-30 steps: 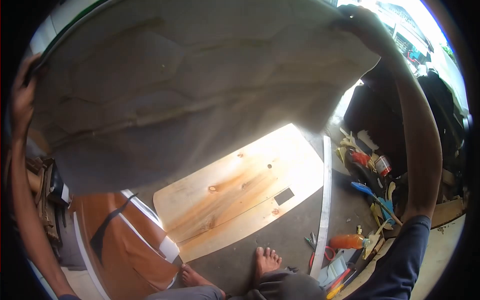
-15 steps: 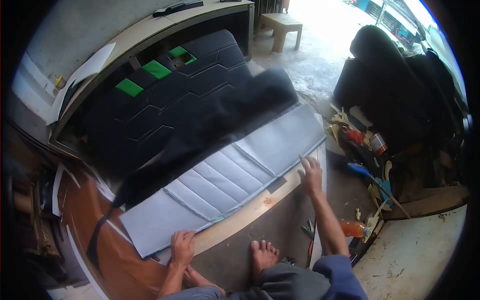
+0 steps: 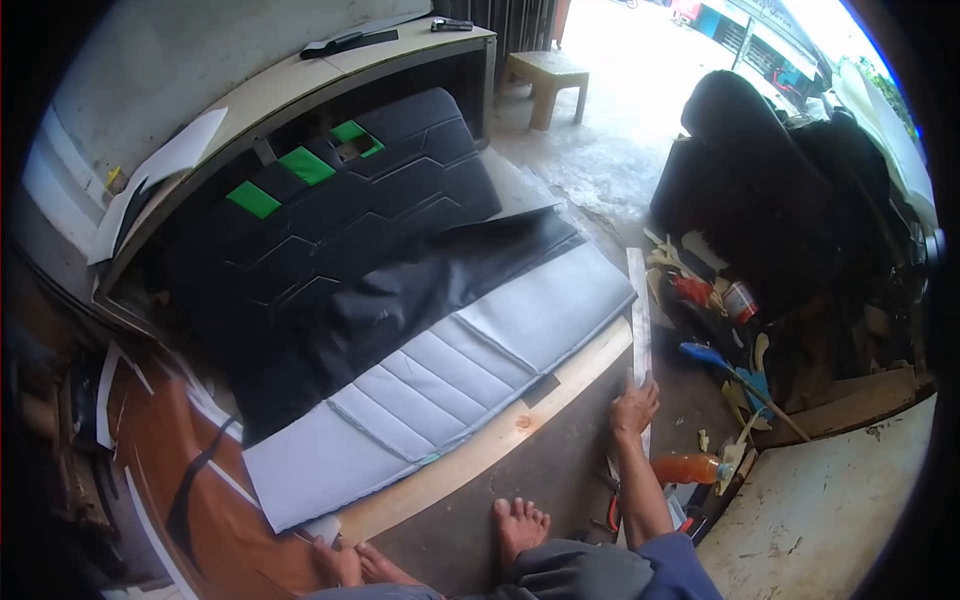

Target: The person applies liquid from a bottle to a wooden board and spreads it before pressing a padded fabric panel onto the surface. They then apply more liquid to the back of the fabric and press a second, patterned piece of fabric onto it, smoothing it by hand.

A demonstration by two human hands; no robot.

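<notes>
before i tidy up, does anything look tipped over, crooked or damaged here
The orange bottle lies on its side, no spill visible. The grey panel covers the wooden board unevenly, leaving its near edge bare.

Beyond the left hand, grey quilted fabric hides most of the pale wooden board; the right hand covers part of the long silvery strip.

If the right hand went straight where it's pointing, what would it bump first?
The right hand would probably meet the long flat strip first: it lies at the fingers, though depth's unclear.
</notes>
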